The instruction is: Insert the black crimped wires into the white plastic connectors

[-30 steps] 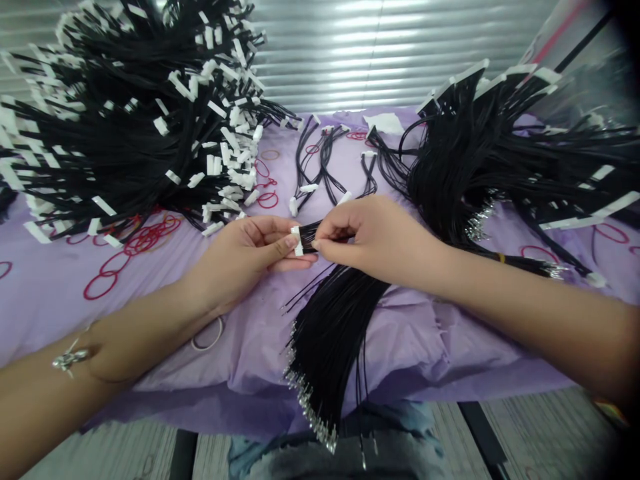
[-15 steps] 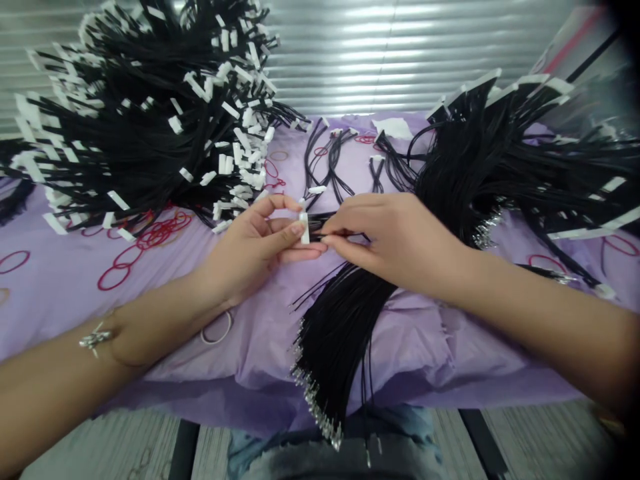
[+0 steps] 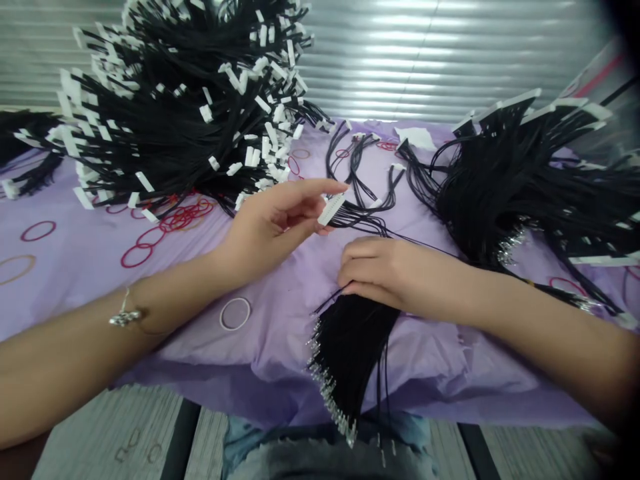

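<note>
A white connector housing (image 3: 332,209) with a row of small holes is held between the thumb and fingers of my left hand (image 3: 280,217). Several thin black wires run from it to the right, past my right hand (image 3: 385,270). The fingers of that hand are curled together at the upper end of a thick bundle of loose black wires (image 3: 353,340), and a black wire shows at the fingertips. Silvery metal terminals (image 3: 327,393) tip the bundle's lower end, near the table's front edge. The right fingertips are partly hidden.
A tall heap of wired white connectors (image 3: 175,127) stands at the left back. Another black wire pile (image 3: 480,187) lies at the right. Red rubber bands (image 3: 185,217) and a pale ring (image 3: 235,314) rest on the purple sheet (image 3: 280,340).
My right hand has moved away from the connector, down to the loose wire bundle. My left hand keeps the connector, now tilted with its holes showing. The view has shifted slightly.
</note>
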Demonstrator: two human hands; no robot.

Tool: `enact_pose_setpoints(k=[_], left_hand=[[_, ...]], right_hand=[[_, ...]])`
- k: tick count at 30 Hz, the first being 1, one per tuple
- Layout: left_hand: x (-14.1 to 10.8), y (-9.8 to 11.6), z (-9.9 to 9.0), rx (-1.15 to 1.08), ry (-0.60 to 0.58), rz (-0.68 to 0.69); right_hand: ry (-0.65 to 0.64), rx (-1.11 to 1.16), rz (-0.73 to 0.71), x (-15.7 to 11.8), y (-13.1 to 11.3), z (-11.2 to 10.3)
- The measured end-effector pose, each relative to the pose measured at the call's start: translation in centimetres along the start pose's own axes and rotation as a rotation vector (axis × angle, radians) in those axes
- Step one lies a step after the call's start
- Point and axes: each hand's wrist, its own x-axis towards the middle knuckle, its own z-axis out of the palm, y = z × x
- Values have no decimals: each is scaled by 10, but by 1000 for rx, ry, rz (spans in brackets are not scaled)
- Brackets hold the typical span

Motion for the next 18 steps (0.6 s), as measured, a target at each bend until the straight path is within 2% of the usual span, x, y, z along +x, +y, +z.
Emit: enact_pose_setpoints(k=[3, 6, 12, 18], left_hand=[[2, -1, -6, 284, 3, 164], [4, -2, -11, 421, -59, 212], [5, 0, -12, 387, -180, 225], [-7, 18, -6, 326, -268, 187]], right_hand=[[-16, 90, -30, -2, -3, -4], [-58, 136, -42, -4, -3, -5], [-5, 191, -14, 1, -7, -1], [2, 131, 78, 5, -12, 2]])
